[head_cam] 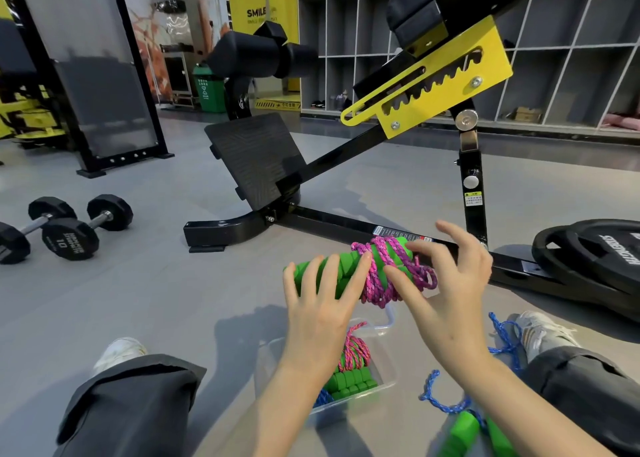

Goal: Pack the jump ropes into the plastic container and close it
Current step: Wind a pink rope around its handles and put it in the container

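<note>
Left hand (318, 304) fingers clenched round green handles (346, 266), keeping pink jump rope (375, 276) bundled above plastic container (389, 321); right hand (450, 294) thumb, forefinger on cord wraps, likely tidying; pinch unclear.
</note>
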Available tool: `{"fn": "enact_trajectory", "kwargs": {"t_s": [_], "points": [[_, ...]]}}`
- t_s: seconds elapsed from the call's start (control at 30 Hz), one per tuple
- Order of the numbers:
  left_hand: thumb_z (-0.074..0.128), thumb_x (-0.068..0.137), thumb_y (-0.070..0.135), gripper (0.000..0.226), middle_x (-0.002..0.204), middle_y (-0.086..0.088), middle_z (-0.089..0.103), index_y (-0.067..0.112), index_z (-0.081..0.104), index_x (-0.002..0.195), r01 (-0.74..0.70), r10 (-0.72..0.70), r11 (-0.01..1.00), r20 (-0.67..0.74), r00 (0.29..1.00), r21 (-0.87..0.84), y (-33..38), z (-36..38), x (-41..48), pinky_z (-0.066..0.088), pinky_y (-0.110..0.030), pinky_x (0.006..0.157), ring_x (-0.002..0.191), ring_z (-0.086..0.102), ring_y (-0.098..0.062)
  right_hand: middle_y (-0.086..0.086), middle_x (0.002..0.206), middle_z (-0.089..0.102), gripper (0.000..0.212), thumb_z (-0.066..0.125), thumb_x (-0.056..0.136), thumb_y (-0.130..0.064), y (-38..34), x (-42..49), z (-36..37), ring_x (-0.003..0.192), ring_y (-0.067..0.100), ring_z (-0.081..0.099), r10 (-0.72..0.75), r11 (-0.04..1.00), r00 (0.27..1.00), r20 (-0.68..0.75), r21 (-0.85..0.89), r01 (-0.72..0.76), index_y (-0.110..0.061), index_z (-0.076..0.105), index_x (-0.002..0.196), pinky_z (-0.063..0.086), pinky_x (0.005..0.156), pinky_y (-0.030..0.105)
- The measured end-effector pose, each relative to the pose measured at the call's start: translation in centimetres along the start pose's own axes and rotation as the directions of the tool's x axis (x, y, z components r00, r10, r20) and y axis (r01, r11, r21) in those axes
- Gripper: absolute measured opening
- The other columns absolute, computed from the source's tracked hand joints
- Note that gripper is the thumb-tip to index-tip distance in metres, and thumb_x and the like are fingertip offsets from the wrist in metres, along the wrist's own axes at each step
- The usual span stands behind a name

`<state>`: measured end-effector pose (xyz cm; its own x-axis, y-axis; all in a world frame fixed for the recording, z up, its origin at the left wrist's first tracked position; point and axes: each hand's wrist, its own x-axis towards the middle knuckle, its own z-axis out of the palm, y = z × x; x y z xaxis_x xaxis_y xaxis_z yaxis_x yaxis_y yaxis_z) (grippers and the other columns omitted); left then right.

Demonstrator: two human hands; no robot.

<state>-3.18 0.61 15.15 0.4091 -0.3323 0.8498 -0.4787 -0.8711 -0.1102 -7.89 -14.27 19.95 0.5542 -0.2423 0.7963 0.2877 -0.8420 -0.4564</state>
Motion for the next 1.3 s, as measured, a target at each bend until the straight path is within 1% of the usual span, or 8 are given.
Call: {"fn": "enact_trajectory", "kwargs": {"t_s": [0.2,0.47,0.57,0.8,0.9,1.03,1.2,1.3], "points": [[0.04,0.077,0.006,0.063,0.117,-0.012,0.044,0.021,0.043,0.139,-0.007,0.007,1.0,-0.011,1.0,-0.019,0.1,-0.1,0.1,0.039,-0.06,0.095,0.109,0.045,-0.031,0.002,0.133,0.046,0.028,0.069,0.071,-0.045,-0.3,0.0,0.0,0.129,0.014,0.023,0.163,0.984,0.987,-0.006,0.077,-0.162,-0.018,0.068,0.076,0.024,0.107,0.045],[0.052,0.07,-0.003,0.075,0.119,-0.012,0.044,0.021,0.042,0.14,-0.038,0.038,0.999,-0.023,0.999,0.029,-0.1,-0.1,0.0,0.035,-0.06,0.097,0.11,0.044,-0.031,0.009,0.129,0.05,0.017,0.065,0.079,-0.029,-1.1,-0.5,0.1,0.128,0.024,0.028,0.09,0.996,0.996,-0.031,0.029,-0.089,-0.012,0.068,0.078,0.03,0.103,0.055],[0.042,0.077,0.002,0.064,0.118,-0.012,0.044,0.022,0.043,0.139,-0.024,0.024,1.0,-0.036,0.999,0.016,-0.4,-0.2,0.1,0.036,-0.061,0.096,0.109,0.045,-0.031,0.004,0.125,0.051,0.013,0.074,0.078,-0.025,-1.4,0.1,0.0,0.121,0.013,0.026,0.194,0.978,0.981,0.009,0.071,-0.194,-0.013,0.069,0.075,0.032,0.102,0.05],[0.055,0.064,-0.01,0.084,0.12,-0.011,0.043,0.022,0.041,0.141,-0.034,0.034,0.999,-0.021,0.999,0.017,0.0,-0.2,0.1,0.038,-0.061,0.096,0.111,0.044,-0.031,-0.006,0.138,0.038,0.014,0.073,0.078,-0.019,-1.4,1.5,-1.3,0.13,0.005,0.019,0.401,0.874,0.878,0.262,0.178,-0.453,-0.01,0.062,0.081,0.024,0.105,0.031],[0.066,0.057,-0.013,0.095,0.12,-0.011,0.043,0.023,0.04,0.141,-0.025,0.025,1.0,-0.006,1.0,0.007,0.2,-0.1,0.1,0.039,-0.061,0.096,0.112,0.044,-0.031,0.0,0.14,0.038,0.013,0.069,0.079,-0.008,-1.7,1.2,-0.9,0.131,0.009,0.02,0.301,0.934,0.932,0.201,0.134,-0.331,-0.008,0.056,0.077,0.021,0.107,0.036],[0.066,0.059,-0.016,0.092,0.119,-0.011,0.044,0.023,0.042,0.14,-0.01,0.01,1.0,-0.044,0.999,0.004,0.2,-0.1,0.1,0.038,-0.059,0.095,0.11,0.045,-0.031,0.011,0.132,0.047,0.011,0.064,0.077,-0.003,-1.9,0.3,0.1,0.129,0.022,0.026,-0.012,1.0,1.0,0.018,-0.015,0.012,-0.007,0.054,0.073,0.022,0.106,0.044],[0.053,0.076,-0.008,0.074,0.119,-0.011,0.045,0.025,0.041,0.141,-0.012,0.016,0.998,-0.059,0.998,0.056,-1.0,0.0,0.0,0.036,-0.059,0.098,0.109,0.047,-0.033,0.01,0.132,0.045,0.022,0.053,0.088,-0.021,0.0,-0.4,0.1,0.126,0.034,0.035,-0.362,0.917,0.931,0.055,-0.162,0.366,-0.007,0.068,0.08,0.016,0.113,0.049],[0.041,0.085,0.01,0.054,0.116,-0.011,0.047,0.024,0.045,0.137,-0.009,0.011,0.999,-0.07,0.998,0.03,-0.9,0.0,0.3,0.038,-0.06,0.095,0.106,0.048,-0.032,0.011,0.14,0.039,0.025,0.048,0.086,-0.014,1.6,0.0,-0.9,0.133,0.035,0.026,-0.425,0.885,0.884,0.194,-0.115,0.451,-0.01,0.07,0.095,0.01,0.116,0.048]]}}
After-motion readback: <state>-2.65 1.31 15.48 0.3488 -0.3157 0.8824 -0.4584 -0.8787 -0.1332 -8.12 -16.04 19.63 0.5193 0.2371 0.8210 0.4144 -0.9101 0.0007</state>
